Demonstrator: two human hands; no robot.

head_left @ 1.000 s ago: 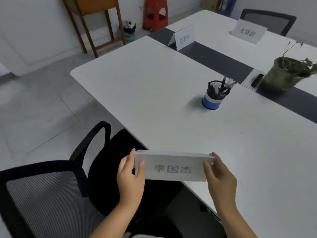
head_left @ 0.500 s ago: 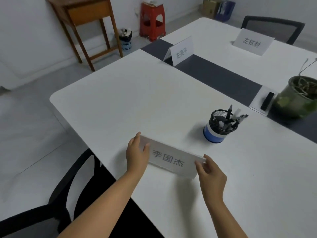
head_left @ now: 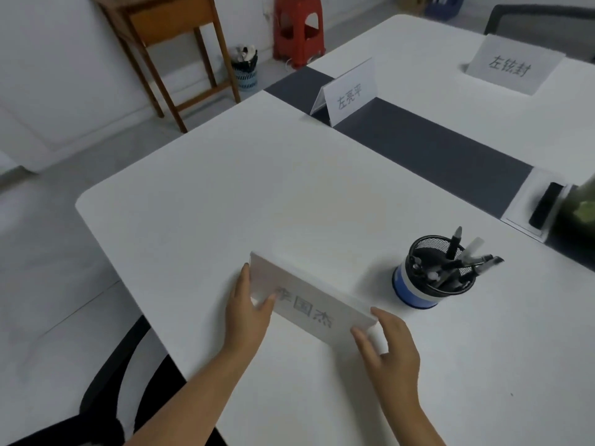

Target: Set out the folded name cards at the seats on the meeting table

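A white folded name card (head_left: pixel 317 302) with grey printed characters stands on the white meeting table (head_left: pixel 257 194) near its front edge. My left hand (head_left: pixel 249 312) pinches the card's left end, thumb on the printed face. My right hand (head_left: pixel 388 342) holds its right end between thumb and fingers. Two more name cards stand farther off: one (head_left: pixel 349 91) by the dark centre strip, another (head_left: pixel 512 67) at the far side in front of a chair.
A black mesh pen holder (head_left: pixel 433 273) with a blue band stands just right of the held card. A potted plant (head_left: pixel 579 210) and a black cable box (head_left: pixel 544 206) sit at the right edge. A black office chair (head_left: pixel 106 391) is below left; a wooden stand (head_left: pixel 167 43) and red stool (head_left: pixel 297 27) are beyond.
Both hands carried the card from above the chair forward onto the table and set it down near the front edge, left of the pen holder.
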